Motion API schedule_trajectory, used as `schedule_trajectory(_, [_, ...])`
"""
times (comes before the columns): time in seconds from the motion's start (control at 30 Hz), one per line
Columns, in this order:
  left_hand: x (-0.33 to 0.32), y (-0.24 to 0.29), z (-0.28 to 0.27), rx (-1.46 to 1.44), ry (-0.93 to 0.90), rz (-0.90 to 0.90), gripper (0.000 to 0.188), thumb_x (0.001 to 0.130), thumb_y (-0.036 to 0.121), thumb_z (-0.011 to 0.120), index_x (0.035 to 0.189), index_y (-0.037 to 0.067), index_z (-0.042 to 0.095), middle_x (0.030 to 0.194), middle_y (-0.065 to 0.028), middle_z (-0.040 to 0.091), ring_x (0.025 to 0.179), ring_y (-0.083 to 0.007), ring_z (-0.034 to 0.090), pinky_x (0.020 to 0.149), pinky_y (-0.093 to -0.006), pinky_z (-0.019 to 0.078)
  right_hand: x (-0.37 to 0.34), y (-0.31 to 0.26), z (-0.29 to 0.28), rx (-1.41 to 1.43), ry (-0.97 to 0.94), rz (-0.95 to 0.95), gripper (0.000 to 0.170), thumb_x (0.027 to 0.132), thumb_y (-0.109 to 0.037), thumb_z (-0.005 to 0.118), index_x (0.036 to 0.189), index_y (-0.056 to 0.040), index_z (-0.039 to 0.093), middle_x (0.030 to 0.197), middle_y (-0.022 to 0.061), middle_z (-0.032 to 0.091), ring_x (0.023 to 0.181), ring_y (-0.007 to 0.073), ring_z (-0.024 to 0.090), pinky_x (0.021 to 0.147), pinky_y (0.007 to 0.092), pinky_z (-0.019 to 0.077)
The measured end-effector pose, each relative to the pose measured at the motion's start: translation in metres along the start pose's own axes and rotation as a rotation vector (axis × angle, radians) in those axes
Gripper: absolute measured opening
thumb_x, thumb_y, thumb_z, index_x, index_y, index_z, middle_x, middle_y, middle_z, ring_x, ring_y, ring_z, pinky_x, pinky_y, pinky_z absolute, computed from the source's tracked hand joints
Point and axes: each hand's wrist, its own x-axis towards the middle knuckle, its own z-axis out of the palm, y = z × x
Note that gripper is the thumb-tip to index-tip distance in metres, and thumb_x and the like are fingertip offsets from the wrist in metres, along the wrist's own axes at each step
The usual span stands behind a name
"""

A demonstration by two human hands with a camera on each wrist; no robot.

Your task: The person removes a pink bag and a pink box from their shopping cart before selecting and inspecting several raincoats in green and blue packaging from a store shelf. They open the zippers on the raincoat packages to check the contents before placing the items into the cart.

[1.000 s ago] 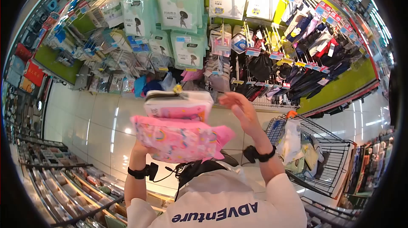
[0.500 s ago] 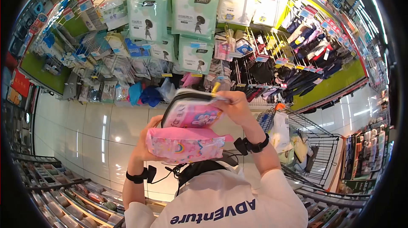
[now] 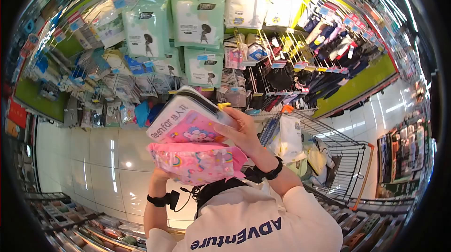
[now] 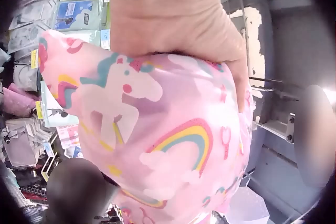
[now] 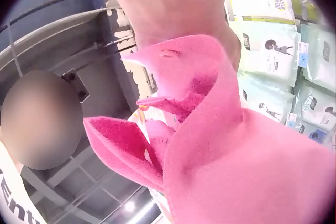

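My left hand (image 3: 160, 173) grips a folded pink fabric bundle (image 3: 192, 162) printed with unicorns and rainbows. In the left wrist view, the hand (image 4: 176, 22) spans the top of the bundle (image 4: 152, 124), with one digit down its right side. My right hand (image 3: 240, 130) holds a zip pouch (image 3: 176, 118) by its right edge, fingers near the yellow zipper pull (image 3: 224, 105). The pouch is tilted just beyond the bundle, showing "Beenfar" lettering and a pink cartoon picture. Plain pink fabric (image 5: 210, 134) fills the right wrist view and hides the right fingers.
Green raincoat packets (image 3: 199, 22) hang on the rack ahead, with dark garments (image 3: 329, 59) farther right. A wire shopping cart (image 3: 345, 158) holding packages (image 3: 286, 134) stands at my right. Tiled floor (image 3: 98, 158) lies at left, and shelves of goods (image 3: 94, 226) run along the lower side.
My right hand has come in from apart and taken hold of the pouch near its zipper pull. The pouch has turned, bringing its lettering and picture into view. My left hand keeps holding the bundle.
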Motion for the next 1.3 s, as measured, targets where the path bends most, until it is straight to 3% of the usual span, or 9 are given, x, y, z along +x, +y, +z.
schedule_trajectory(0.17, [0.003,0.010,-0.008,-0.111,0.117,-0.050,0.102,0.048,0.013,0.087,0.138,0.000,0.039,0.128,-0.0112,0.056,0.118,-0.0232,0.055,0.101,-0.0413,0.0441,0.019,-0.004,-0.002,0.316,-0.044,-0.057,0.041,0.095,-0.015,0.059,0.130,0.0054,0.051,0.123,0.0118,0.061,0.107,0.0128,0.059,0.092,0.0251,0.0473])
schedule_trajectory(0.27, [-0.007,0.016,-0.020,-0.166,0.197,-0.071,0.102,0.049,0.013,0.087,0.138,0.000,0.039,0.128,-0.0113,0.056,0.118,-0.0233,0.055,0.101,-0.0413,0.0441,0.029,-0.012,0.005,0.497,-0.036,0.260,0.034,0.096,-0.007,0.053,0.128,0.0041,0.053,0.118,0.0085,0.062,0.107,0.0117,0.059,0.092,0.0247,0.0471])
schedule_trajectory(0.4, [-0.031,0.017,-0.030,-0.226,0.293,-0.099,0.101,0.049,0.012,0.086,0.137,0.000,0.039,0.128,-0.0114,0.056,0.118,-0.0235,0.055,0.101,-0.0412,0.0441,0.034,-0.007,0.004,0.385,-0.331,0.176,0.028,0.092,0.001,0.055,0.119,-0.0019,0.063,0.112,0.0035,0.061,0.100,0.0095,0.058,0.090,0.0234,0.0448])
schedule_trajectory(0.5, [-0.046,0.015,-0.034,-0.256,0.346,-0.113,0.101,0.049,0.012,0.085,0.137,0.000,0.039,0.128,-0.0114,0.056,0.117,-0.0236,0.055,0.101,-0.0412,0.0442,0.035,0.000,0.004,0.221,-0.308,-0.025,0.023,0.090,0.003,0.057,0.110,-0.0008,0.068,0.105,0.0039,0.059,0.096,0.0096,0.056,0.086,0.0239,0.0435])
schedule_trajectory(0.77, [-0.064,0.018,-0.034,-0.303,0.392,-0.115,0.099,0.049,0.010,0.084,0.137,0.000,0.039,0.127,-0.0116,0.057,0.117,-0.0239,0.055,0.101,-0.0411,0.0442,0.034,-0.017,-0.010,0.179,-0.264,0.101,0.010,0.091,-0.008,0.064,0.092,0.0015,0.069,0.099,0.0048,0.058,0.094,0.0113,0.057,0.084,0.0251,0.0449])
schedule_trajectory(0.83, [-0.066,0.019,-0.032,-0.311,0.385,-0.114,0.099,0.049,0.010,0.084,0.137,0.000,0.039,0.127,-0.0117,0.057,0.117,-0.0239,0.055,0.101,-0.0411,0.0443,0.034,-0.019,-0.010,0.401,-0.239,0.067,0.013,0.092,-0.012,0.064,0.089,0.0007,0.066,0.101,0.0062,0.058,0.097,0.0138,0.059,0.085,0.0281,0.0484])
schedule_trajectory(1.03, [-0.067,0.017,-0.031,-0.345,0.369,-0.113,0.098,0.050,0.009,0.083,0.137,0.000,0.039,0.127,-0.0118,0.057,0.117,-0.0241,0.055,0.101,-0.0410,0.0443,0.033,-0.028,0.008,0.632,-0.204,0.093,0.013,0.094,-0.015,0.062,0.099,-0.0025,0.064,0.103,0.0054,0.059,0.093,0.0152,0.062,0.086,0.0288,0.0502])
schedule_trajectory(1.17, [-0.070,0.011,-0.032,-0.378,0.363,-0.124,0.097,0.050,0.008,0.082,0.137,0.000,0.039,0.126,-0.0119,0.057,0.117,-0.0243,0.055,0.101,-0.0409,0.0443,0.034,-0.020,0.001,0.533,-0.269,0.094,0.015,0.095,-0.012,0.060,0.105,-0.0012,0.063,0.104,0.0061,0.061,0.093,0.0151,0.062,0.086,0.0292,0.0509])
schedule_trajectory(1.3, [-0.076,-0.002,-0.033,-0.422,0.354,-0.147,0.097,0.050,0.008,0.081,0.137,0.000,0.039,0.126,-0.0120,0.057,0.117,-0.0244,0.055,0.101,-0.0409,0.0444,0.033,-0.013,-0.005,0.443,-0.109,0.178,0.020,0.094,-0.011,0.061,0.111,0.0006,0.064,0.099,0.0050,0.065,0.091,0.0135,0.062,0.084,0.0289,0.0505])
